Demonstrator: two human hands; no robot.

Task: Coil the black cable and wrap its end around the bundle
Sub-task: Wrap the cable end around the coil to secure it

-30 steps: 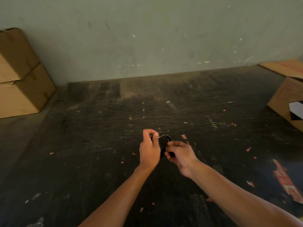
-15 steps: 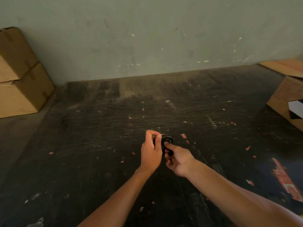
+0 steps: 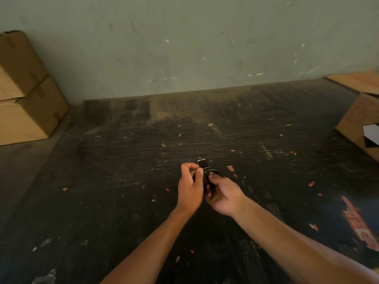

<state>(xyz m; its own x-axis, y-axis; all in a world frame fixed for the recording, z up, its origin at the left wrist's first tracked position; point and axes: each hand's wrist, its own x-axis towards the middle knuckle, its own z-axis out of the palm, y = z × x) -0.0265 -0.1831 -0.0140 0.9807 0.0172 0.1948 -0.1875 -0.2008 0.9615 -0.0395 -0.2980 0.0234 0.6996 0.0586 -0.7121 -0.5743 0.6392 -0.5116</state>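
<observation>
The black cable (image 3: 205, 175) is a small coiled bundle held between both hands above the dark scratched table (image 3: 123, 171). My left hand (image 3: 189, 187) grips the bundle's left side with fingers curled over it. My right hand (image 3: 222, 193) pinches the bundle from the right and below. A short black end with a pale tip (image 3: 202, 162) sticks up above my left fingers. Most of the coil is hidden by my fingers.
Two stacked cardboard boxes (image 3: 22, 95) stand at the far left against the grey wall. An open cardboard box (image 3: 361, 119) sits at the right edge. A red printed scrap (image 3: 361, 226) and small red bits lie on the table.
The hands have closed in on each other around the bundle. The cable's end now sticks up above my left fingers; my right hand has shifted lower under the coil.
</observation>
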